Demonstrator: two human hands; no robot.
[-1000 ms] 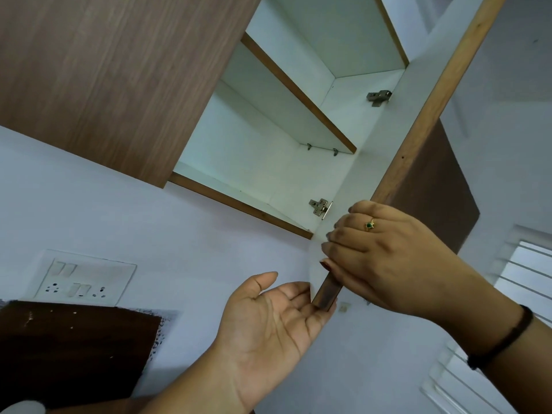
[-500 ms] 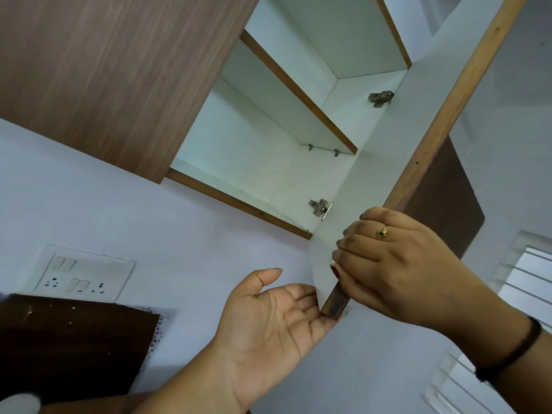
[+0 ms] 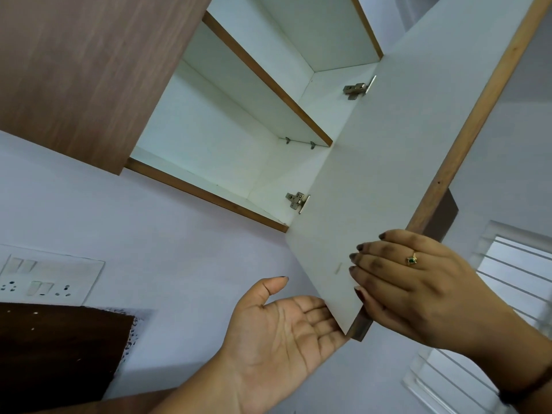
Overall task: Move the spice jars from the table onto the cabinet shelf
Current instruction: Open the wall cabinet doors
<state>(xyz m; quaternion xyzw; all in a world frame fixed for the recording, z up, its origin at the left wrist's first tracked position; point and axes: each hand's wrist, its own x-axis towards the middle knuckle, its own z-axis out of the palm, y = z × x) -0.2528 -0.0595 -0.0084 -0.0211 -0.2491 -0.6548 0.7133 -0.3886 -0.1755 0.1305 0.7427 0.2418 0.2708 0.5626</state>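
Right hand [image 3: 418, 288]: fingers curled over free edge of cabinet door [image 3: 388, 174] near its bottom corner, thumb hidden behind. Left hand [image 3: 283, 333]: flat, palm up, holding nothing, fingertips touching door's bottom corner from below. Door stands wide, swung right. Shelf [image 3: 268, 82] lies up and left of both hands, farther in, long edge running across cabinet. Left hand nearer the opening. Spice jars and table not in my view; I judge them below frame. Switch plate [image 3: 44, 276] on wall, far left.
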